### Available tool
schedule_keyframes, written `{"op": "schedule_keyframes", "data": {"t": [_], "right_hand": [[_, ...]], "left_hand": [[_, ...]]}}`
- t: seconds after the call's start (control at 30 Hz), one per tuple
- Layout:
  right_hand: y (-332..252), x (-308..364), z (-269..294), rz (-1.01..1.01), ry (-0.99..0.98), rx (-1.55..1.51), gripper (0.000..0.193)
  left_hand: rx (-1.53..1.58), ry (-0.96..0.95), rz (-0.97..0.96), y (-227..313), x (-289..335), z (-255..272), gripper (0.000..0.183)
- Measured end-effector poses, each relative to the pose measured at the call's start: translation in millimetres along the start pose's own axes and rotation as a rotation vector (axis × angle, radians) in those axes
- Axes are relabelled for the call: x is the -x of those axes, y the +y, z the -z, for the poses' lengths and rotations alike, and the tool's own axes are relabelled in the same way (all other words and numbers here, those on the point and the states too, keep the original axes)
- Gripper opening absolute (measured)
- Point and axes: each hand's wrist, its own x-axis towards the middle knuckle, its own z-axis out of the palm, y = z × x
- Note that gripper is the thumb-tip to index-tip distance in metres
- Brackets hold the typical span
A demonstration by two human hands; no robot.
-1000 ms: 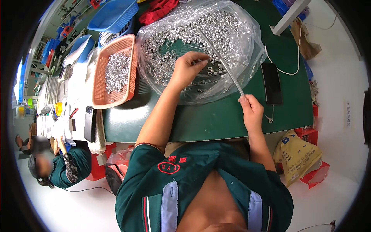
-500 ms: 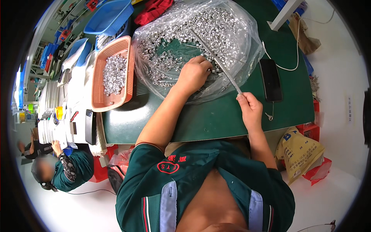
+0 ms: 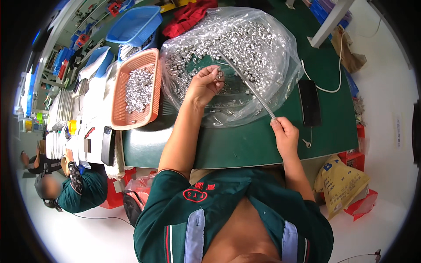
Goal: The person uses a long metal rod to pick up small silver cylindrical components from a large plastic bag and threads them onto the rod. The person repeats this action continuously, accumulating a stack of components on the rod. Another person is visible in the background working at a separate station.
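Note:
Closed in a pinch, my left hand point(image 3: 204, 86) holds up a small silver metal ring point(image 3: 219, 76) over the near-left part of a clear plastic bag point(image 3: 226, 120). Many small shiny metal pieces point(image 3: 252, 37) are spread over the opened bag. My right hand point(image 3: 286, 135) grips the near end of a long thin metal rod point(image 3: 255, 93). The rod slants away to the far left across the bag, its far end among the pieces. Left of the bag, an orange basket point(image 3: 117, 103) contains more small metal pieces.
The green table point(image 3: 232, 151) bears a dark phone point(image 3: 309, 103) and a key point(image 3: 308, 143) at right. Blue baskets point(image 3: 136, 26) and a red cloth point(image 3: 186, 19) lie at the back. Another phone point(image 3: 108, 147) is at left, near a seated person point(image 3: 85, 188). A metal post point(image 3: 331, 22) stands far right.
My left hand has lifted from the pile and moved left, with a small ring now showing at its fingertips. My right hand still grips the rod. The whole view has shifted slightly.

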Motion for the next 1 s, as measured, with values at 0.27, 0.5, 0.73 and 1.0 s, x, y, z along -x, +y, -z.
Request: {"op": "schedule_keyframes", "data": {"t": [0.27,0.5,0.73,1.0], "right_hand": [[-1,2,-2,0.110,-0.034,0.128,0.014],[-2,3,-4,0.140,-0.052,0.195,0.014],[-4,3,-8,0.257,-0.022,0.267,0.014],[-6,4,-6,0.247,-0.041,0.234,0.014]], "left_hand": [[0.320,-0.120,-0.028,18,5,7,0.018],[0.072,-0.072,-0.155,29,11,6,0.014],[-0.771,0.198,-0.354,49,28,-10,0.014],[-0.928,0.162,-0.386,58,38,-19,0.013]]}}
